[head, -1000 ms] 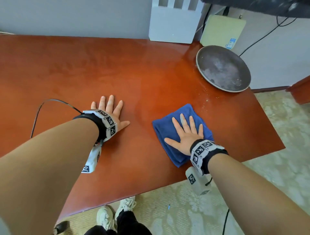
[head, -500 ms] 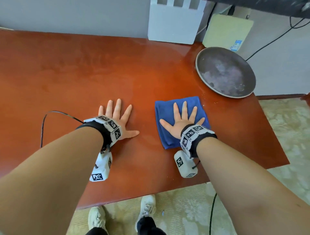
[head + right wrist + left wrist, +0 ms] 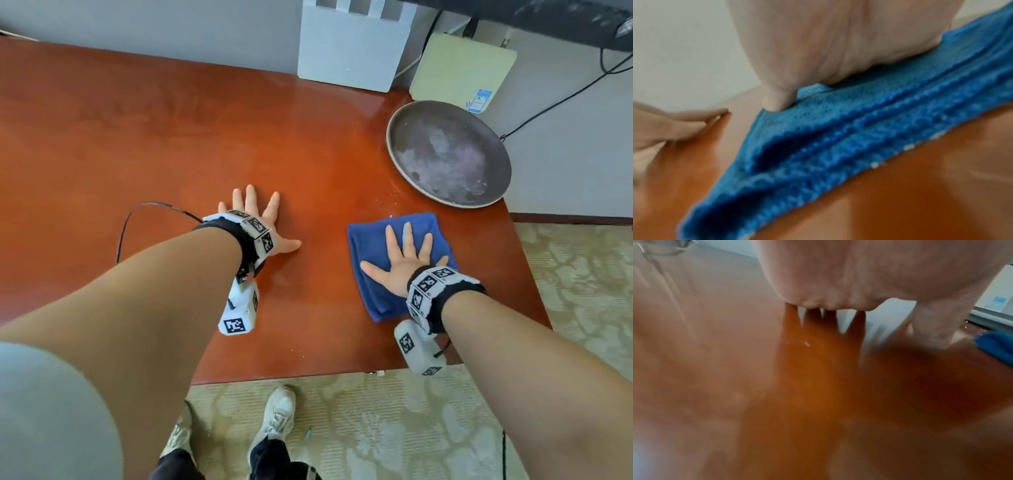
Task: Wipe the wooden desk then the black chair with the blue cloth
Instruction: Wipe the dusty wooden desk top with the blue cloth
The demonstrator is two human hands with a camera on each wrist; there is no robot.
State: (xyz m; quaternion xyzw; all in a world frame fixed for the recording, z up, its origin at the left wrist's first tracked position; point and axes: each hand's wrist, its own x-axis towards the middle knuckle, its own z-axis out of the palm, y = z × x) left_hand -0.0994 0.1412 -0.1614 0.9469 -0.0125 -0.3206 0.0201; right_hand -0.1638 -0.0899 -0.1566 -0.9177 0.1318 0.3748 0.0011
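The right hand (image 3: 404,263), fingers spread flat on the cloth (image 3: 373,294), has slid it from mid-desk back toward the right edge of the desk (image 3: 171,137), so desk-wiping continues, while the left hand (image 3: 260,222) stays flat, empty, bracing.

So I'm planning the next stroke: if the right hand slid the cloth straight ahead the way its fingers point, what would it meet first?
Probably the round dark pan; the right hand points just left of it.
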